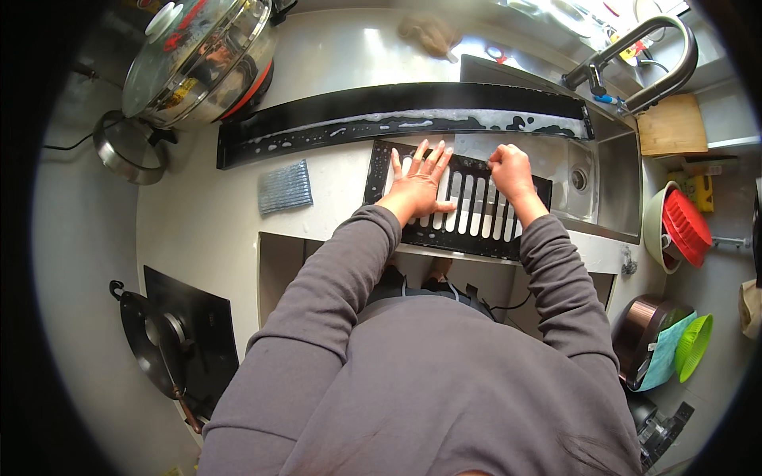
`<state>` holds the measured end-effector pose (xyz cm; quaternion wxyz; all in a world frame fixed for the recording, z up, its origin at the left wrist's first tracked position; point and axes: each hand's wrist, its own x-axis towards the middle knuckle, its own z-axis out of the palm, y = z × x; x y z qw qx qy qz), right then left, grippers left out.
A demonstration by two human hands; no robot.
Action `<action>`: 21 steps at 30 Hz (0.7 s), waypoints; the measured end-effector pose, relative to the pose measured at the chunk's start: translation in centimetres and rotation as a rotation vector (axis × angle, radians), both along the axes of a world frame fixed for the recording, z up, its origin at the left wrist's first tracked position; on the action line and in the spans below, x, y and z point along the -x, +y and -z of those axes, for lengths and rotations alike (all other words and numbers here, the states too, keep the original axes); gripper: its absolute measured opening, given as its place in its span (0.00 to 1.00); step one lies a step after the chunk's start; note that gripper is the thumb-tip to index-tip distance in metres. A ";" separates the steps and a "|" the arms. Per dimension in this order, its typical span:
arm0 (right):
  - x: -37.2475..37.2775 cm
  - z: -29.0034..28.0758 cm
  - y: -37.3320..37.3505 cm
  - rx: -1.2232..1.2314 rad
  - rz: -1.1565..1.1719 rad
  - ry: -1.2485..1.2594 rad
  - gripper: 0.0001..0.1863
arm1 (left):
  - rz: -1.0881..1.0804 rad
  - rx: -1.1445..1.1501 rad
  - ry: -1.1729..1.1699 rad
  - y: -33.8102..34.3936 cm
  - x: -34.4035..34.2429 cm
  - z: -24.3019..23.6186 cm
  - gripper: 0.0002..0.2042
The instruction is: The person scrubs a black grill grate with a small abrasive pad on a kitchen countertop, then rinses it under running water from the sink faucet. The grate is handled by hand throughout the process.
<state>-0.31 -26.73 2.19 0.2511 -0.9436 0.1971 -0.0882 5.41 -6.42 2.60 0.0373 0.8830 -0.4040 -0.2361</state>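
Note:
A black slotted panel [464, 244] lies across the counter's front edge and the left part of the sink, wet with drops and some foam. My left hand [419, 187] is spread flat on the panel's left part, fingers apart. Over its right part, my right hand [512, 173] is closed with the fingers curled in. Whatever it may hold is hidden. Behind both hands, a long black trough-like panel [317, 141] spans the counter and sink, streaked with white suds. To the left of the slotted panel lies a ribbed grey-blue scouring pad [286, 187].
The steel sink [615, 170] and its curved faucet [683, 59] are at right, with a wooden board [673, 125] behind. A large steamer pot [202, 67] stands far left. A red basket [684, 228] is at right; a wok [147, 337] sits on the left hob.

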 end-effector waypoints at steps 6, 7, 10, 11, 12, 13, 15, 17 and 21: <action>0.0 -0.1 -0.8 -0.128 -0.226 -0.071 0.01 | 0.006 -0.004 -0.004 0.0 0.0 0.1 0.58; -0.1 -0.1 -0.9 -0.018 -0.171 0.007 0.01 | 0.007 -0.004 -0.007 0.0 0.0 0.1 0.58; -0.6 0.0 -0.9 0.101 -0.028 0.042 0.01 | 0.000 -0.003 -0.009 -0.1 0.0 0.1 0.58; -0.7 -0.1 -0.9 0.050 -0.135 -0.001 0.01 | 0.000 -0.005 -0.008 -0.1 0.1 0.1 0.58; -0.9 -0.2 -0.9 0.020 -0.189 -0.038 0.01 | 0.001 0.003 -0.005 -0.1 0.1 0.1 0.58; -0.9 -0.4 -0.9 -0.032 -0.260 -0.107 0.01 | -0.001 0.009 -0.003 -0.1 0.0 0.0 0.58; -0.9 -0.8 -1.1 -0.010 -0.199 -0.021 0.01 | 0.001 0.006 0.006 0.1 0.0 -0.1 0.58; -0.9 -1.2 -1.4 0.057 -0.178 0.042 0.02 | 0.001 0.007 0.008 0.1 0.0 -0.1 0.58; -0.9 -1.1 -1.6 -0.066 -0.165 0.097 0.02 | -0.011 0.016 0.006 0.0 0.1 0.0 0.58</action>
